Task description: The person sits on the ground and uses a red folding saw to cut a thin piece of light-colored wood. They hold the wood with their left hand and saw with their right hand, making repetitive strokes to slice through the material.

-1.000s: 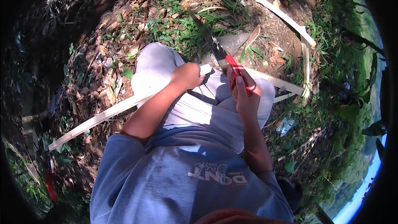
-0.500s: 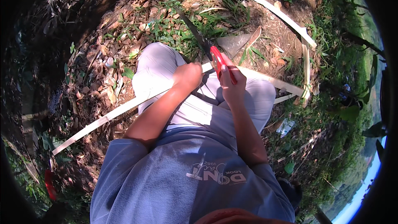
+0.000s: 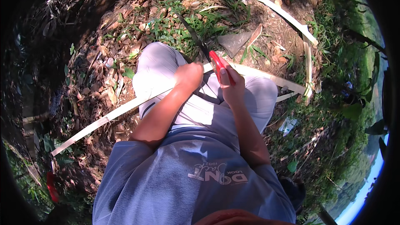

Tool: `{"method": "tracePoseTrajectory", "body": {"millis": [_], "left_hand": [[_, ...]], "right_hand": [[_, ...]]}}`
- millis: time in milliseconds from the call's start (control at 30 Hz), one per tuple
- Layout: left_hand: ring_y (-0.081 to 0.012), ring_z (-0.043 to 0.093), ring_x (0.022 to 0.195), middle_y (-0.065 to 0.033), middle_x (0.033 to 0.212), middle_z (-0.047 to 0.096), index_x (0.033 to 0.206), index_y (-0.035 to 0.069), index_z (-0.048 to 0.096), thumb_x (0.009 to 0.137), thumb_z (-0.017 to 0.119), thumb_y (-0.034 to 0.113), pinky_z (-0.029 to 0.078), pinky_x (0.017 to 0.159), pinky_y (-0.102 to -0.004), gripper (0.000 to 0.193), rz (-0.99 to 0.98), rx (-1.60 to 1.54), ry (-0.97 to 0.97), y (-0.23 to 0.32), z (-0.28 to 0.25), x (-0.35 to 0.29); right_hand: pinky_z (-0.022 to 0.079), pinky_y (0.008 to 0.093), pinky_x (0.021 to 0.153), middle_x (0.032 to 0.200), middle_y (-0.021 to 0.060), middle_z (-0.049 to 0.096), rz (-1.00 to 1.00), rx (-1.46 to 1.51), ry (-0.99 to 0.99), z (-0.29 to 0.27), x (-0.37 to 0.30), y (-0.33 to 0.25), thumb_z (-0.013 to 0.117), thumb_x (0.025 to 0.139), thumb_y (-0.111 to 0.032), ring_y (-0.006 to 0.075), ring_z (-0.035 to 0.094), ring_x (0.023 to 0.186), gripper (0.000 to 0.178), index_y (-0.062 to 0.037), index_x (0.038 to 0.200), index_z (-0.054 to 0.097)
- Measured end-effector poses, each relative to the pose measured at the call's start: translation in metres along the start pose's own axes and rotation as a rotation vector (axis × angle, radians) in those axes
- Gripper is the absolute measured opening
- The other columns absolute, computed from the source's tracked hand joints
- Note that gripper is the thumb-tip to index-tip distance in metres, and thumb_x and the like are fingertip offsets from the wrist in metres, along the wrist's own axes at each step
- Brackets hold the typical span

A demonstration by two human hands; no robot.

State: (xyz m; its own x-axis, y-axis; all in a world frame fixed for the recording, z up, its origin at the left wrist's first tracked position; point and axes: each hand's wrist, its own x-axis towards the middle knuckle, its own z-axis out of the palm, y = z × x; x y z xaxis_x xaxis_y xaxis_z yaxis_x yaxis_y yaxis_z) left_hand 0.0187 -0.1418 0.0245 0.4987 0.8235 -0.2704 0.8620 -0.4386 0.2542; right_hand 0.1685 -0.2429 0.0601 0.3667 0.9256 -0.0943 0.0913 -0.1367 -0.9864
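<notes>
My left hand (image 3: 189, 76) is closed round a long pale bamboo or wooden strip (image 3: 109, 116). The strip lies across my lap and slants down to the ground at the left. In my right hand (image 3: 231, 84), just beside the left, is a red-handled pruning saw (image 3: 216, 61). Its long dark blade (image 3: 191, 32) points up and to the left, away from me; teeth cannot be made out. The saw crosses over the strip near my left fist. Right of it, the strip's far part (image 3: 271, 77) runs over my right knee. My right fingers hide part of the handle.
A curved pale strip (image 3: 266, 3) lies on the ground at the far right, meeting another strip (image 3: 308, 62). A flat grey stone-like piece (image 3: 234, 42) sits beyond my knees. A red object (image 3: 51, 186) is at the lower left. Leaves and grass cover the ground.
My right hand and the saw have shifted slightly left and changed angle a little. My left hand keeps its grip on the strip, almost unmoved.
</notes>
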Motion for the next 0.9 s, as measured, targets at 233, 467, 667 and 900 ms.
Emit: {"method": "tracePoseTrajectory", "body": {"millis": [233,467,667,900], "left_hand": [[-0.0356,0.080,0.090,-0.0177,0.094,0.080,0.095,0.008,0.081,0.090,0.062,0.010,0.064,0.079,-0.0468,0.020,0.015,0.000,-0.074,0.002,-0.006,-0.003],[-0.0387,0.077,0.079,-0.0192,0.084,0.077,0.095,0.005,0.075,0.093,0.060,0.016,0.063,0.074,-0.0493,0.019,0.052,-0.014,0.009,-0.003,0.006,-0.001],[-0.0388,0.077,0.078,-0.0197,0.082,0.077,0.093,0.004,0.073,0.093,0.060,0.015,0.063,0.073,-0.0501,0.017,0.070,-0.016,0.066,-0.008,0.013,0.004],[-0.0384,0.077,0.078,-0.0196,0.082,0.077,0.093,0.005,0.074,0.091,0.062,0.017,0.063,0.073,-0.0501,0.016,0.067,-0.021,0.072,-0.010,0.018,0.006]], "right_hand": [[0.052,0.0295,0.098,0.125,0.0142,0.075,-0.103,-0.122,-0.006,-0.004,-0.009,0.014,0.064,0.108,-0.021,0.0159,0.069,0.111,0.041,-0.0021,0.144,0.064],[0.055,0.0287,0.090,0.124,0.0156,0.076,-0.104,-0.070,0.042,-0.001,-0.012,0.008,0.066,0.108,-0.019,0.0147,0.070,0.104,0.041,-0.0007,0.145,0.064],[0.054,0.0265,0.079,0.107,0.0095,0.077,0.058,0.166,0.065,-0.006,-0.017,0.005,0.065,0.108,-0.020,0.0097,0.066,0.089,0.041,-0.0015,0.144,0.065],[0.049,0.0217,0.070,0.104,0.0076,0.076,-0.015,0.024,0.074,-0.007,-0.019,0.000,0.063,0.109,-0.019,0.0053,0.063,0.083,0.038,-0.0030,0.144,0.066]]}}
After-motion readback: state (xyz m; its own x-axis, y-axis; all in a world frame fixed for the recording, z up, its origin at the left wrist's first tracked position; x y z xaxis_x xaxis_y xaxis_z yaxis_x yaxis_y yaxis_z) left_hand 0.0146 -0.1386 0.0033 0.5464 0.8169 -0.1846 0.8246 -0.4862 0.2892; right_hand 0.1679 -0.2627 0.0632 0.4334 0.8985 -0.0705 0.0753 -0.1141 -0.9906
